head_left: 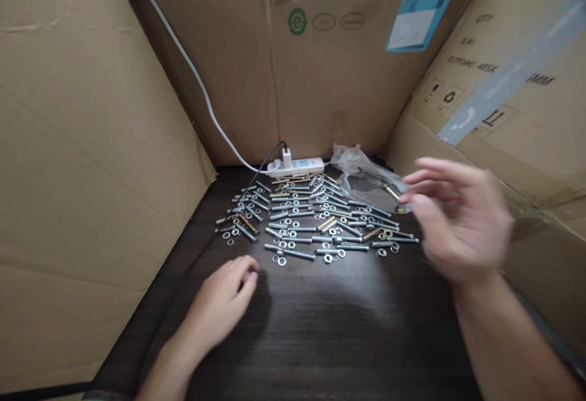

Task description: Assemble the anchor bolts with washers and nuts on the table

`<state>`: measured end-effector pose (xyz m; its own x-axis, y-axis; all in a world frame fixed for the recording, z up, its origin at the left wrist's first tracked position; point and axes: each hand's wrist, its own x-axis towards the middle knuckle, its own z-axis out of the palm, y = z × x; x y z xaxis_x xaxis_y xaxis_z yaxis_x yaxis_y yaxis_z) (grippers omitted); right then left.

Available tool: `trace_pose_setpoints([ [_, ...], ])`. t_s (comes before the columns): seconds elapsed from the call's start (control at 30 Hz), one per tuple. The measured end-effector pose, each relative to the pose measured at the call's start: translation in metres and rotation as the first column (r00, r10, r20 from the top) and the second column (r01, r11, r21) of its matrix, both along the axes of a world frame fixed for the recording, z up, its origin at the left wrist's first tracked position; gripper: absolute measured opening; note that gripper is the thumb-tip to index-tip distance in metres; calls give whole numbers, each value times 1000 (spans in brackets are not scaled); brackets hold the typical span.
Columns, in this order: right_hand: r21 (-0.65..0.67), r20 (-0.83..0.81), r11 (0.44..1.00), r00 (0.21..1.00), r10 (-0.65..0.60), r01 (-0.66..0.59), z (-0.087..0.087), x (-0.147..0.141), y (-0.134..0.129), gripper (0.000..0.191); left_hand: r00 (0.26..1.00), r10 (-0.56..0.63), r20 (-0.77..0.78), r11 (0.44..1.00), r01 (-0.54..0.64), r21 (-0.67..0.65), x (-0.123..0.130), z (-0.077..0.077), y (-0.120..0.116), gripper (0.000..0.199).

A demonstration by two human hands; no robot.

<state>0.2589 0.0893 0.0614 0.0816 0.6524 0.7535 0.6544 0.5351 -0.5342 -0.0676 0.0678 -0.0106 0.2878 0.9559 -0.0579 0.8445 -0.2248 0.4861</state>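
Three cardboard walls close in the workspace: a brown one at the back (pixel 206 53), a paler one on the left (pixel 77 163) and a printed one on the right (pixel 544 138), around a dark wood-grain bench (pixel 311 328). From where I stand, the right hand (pixel 462 218) is raised and blurred beside a clear plastic bag (pixel 366 172); its fingers bend toward the thumb near a brassy metal piece (pixel 392 193), and I cannot tell whether that grip pinches it. The left hand (pixel 224 297) rests on the bench, fingers loosely curled, a small gap between them and the thumb. A white cable (pixel 196 77) runs down to a power strip (pixel 304 168) against the back wall. Before it, spread across the bench in rough rows, lie long bolts (pixel 300 255), tubular sleeves (pixel 326 225) and, smallest, flat washers (pixel 282 261) and thin rings (pixel 230 242).
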Motion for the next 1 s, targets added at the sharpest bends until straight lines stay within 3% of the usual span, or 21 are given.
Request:
trace_pose_setpoints([
  [0.1, -182, 29, 983, 999, 44, -39, -19, 5, 17, 25, 970, 132, -205, 990, -119, 75, -39, 2, 22, 20],
  [0.17, -294, 104, 954, 991, 87, -53, -36, 5, 28, 20, 928, 239, -287, 970, -212, 119, -46, 5, 36, 25],
  [0.27, -380, 202, 918, 958, 204, -115, -59, -3, 35, 20, 966, 192, -173, 981, -190, 29, -25, 5, 61, 27],
  [0.4, -446, 409, 890, 863, 297, -95, -77, -11, 32, 21, 969, 247, 7, 948, -243, 203, 7, 1, 103, 16],
  [0.53, -476, 553, 879, 768, 323, -27, -80, -9, 27, 22, 981, 191, 43, 943, -196, 270, -7, -3, 128, 12],
  [0.73, -458, 686, 880, 680, 259, 127, -73, -11, 17, 10, 998, 40, 57, 956, -55, 289, -43, -7, 118, 17],
  [0.93, -458, 631, 888, 718, 295, 38, -72, -28, 14, 11, 963, -269, 27, 941, 257, 219, -20, 5, 91, 24],
  [1.0, -473, 600, 881, 728, 331, -11, -73, -36, 12, 12, 949, -314, 17, 935, 306, 179, -11, 8, 86, 26],
])
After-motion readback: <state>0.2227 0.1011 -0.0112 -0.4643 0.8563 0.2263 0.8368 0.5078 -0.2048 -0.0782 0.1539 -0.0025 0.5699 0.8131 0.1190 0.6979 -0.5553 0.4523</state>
